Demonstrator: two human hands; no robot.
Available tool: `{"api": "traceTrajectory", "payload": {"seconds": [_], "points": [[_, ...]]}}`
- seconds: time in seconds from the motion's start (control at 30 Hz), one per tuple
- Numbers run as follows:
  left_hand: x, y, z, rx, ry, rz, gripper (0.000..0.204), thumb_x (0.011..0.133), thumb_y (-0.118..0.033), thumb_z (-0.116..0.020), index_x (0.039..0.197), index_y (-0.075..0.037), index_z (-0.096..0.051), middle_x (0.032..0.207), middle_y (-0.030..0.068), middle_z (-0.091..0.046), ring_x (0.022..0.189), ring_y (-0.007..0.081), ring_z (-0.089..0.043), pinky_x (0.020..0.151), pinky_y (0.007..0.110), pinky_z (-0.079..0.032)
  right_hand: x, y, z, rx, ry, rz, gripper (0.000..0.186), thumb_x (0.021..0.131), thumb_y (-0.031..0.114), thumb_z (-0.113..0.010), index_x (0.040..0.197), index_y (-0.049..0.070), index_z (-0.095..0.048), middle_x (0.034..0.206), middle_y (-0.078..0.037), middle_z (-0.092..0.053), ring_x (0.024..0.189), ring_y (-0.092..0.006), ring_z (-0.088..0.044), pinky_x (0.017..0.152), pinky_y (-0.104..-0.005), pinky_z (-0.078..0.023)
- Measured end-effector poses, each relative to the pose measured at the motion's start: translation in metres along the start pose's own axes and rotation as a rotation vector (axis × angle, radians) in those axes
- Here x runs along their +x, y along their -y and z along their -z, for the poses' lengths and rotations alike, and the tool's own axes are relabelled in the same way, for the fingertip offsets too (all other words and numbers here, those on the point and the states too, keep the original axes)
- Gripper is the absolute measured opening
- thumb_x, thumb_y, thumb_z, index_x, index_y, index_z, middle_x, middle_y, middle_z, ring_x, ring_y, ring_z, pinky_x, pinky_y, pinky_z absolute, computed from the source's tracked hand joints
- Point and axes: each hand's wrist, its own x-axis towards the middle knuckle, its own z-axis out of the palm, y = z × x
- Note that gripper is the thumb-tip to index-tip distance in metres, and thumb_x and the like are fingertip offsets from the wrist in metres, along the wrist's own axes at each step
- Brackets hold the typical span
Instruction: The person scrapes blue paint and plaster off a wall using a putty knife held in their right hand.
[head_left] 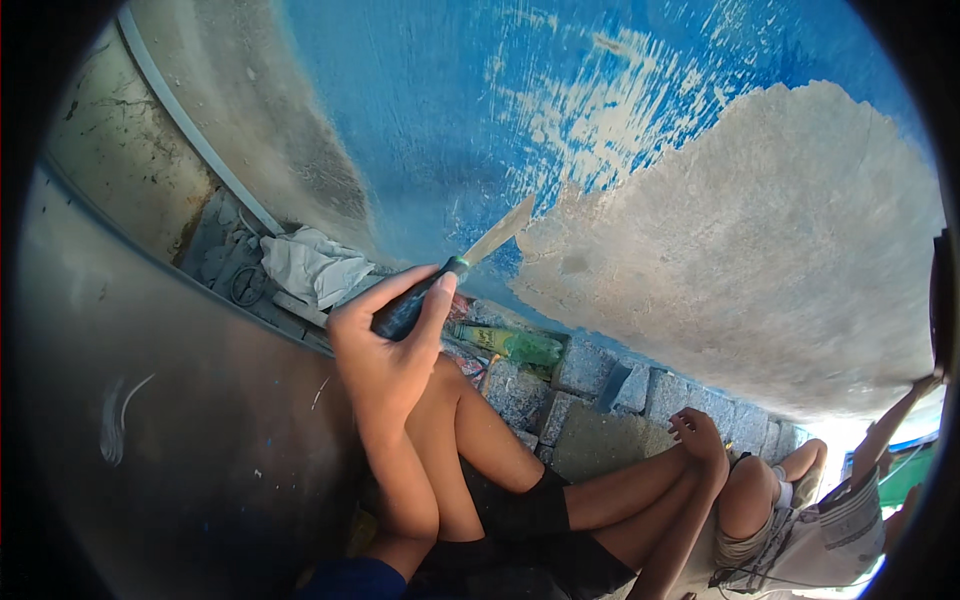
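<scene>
In my left hand (385, 355) is a knife (500, 230) with a dark handle and a narrow, worn blade with a slanted tip. My fingers are wrapped round the handle, thumb along its side. The blade points up and right, over the blue paint (420, 120) of a large curved surface, close to the edge of a bare grey patch (740, 230). Whether the tip touches the surface I cannot tell. White scrape marks streak the paint above it. My right hand (695, 432) hangs by my right knee, fingers loosely bent and apart, holding nothing.
A dark smooth curved surface (180, 380) stands close on my left. Below the painted surface lie a green plastic bottle (525, 347), a crumpled white sheet (315, 265) and grey paving blocks (585, 365). At the right another person (840, 535) sits with an arm raised to the surface.
</scene>
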Motion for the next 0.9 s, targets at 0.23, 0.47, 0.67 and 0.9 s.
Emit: {"api": "traceTrajectory", "payload": {"seconds": [0.23,0.47,0.67,0.9], "points": [[0.007,0.020,-0.008,0.130,0.027,-0.046,0.022,0.087,-0.013,-0.077,0.099,0.006,-0.075,0.073,0.0046,-0.071,0.062,0.0061,-0.060,0.056,0.023,-0.047,0.002,0.008,-0.001,0.004,0.014,-0.012,0.023,0.097,0.019,-0.063,0.101,-0.004,-0.066,0.083,-0.015,-0.073,0.071,-0.0199,-0.071,0.063,-0.0327,-0.057],[0.003,-0.006,0.007,0.018,0.062,0.007,0.027,0.086,-0.016,-0.080,0.104,0.003,-0.075,0.070,0.0020,-0.068,0.050,0.0049,-0.054,0.043,0.020,-0.038,0.000,-0.004,-0.001,-0.043,0.008,-0.044,0.025,0.097,0.021,-0.063,0.102,-0.003,-0.067,0.082,-0.014,-0.073,0.071,-0.0194,-0.071,0.064,-0.0331,-0.057],[0.003,0.013,-0.007,0.047,0.073,-0.076,0.024,0.086,-0.014,-0.079,0.101,0.003,-0.075,0.068,0.0017,-0.067,0.051,0.0039,-0.054,0.045,0.020,-0.039,-0.001,0.009,-0.003,-0.025,0.005,-0.025,0.025,0.097,0.021,-0.063,0.101,-0.003,-0.067,0.083,-0.014,-0.074,0.070,-0.0190,-0.071,0.066,-0.0332,-0.057],[0.004,0.011,-0.014,0.213,-0.020,-0.174,0.025,0.085,-0.016,-0.078,0.097,0.006,-0.074,0.082,0.0172,-0.075,0.076,0.0203,-0.073,0.074,0.032,-0.055,0.008,0.006,-0.006,-0.048,0.019,0.015,0.026,0.097,0.021,-0.063,0.101,-0.004,-0.067,0.082,-0.014,-0.074,0.069,-0.0196,-0.071,0.062,-0.0328,-0.057]]}}
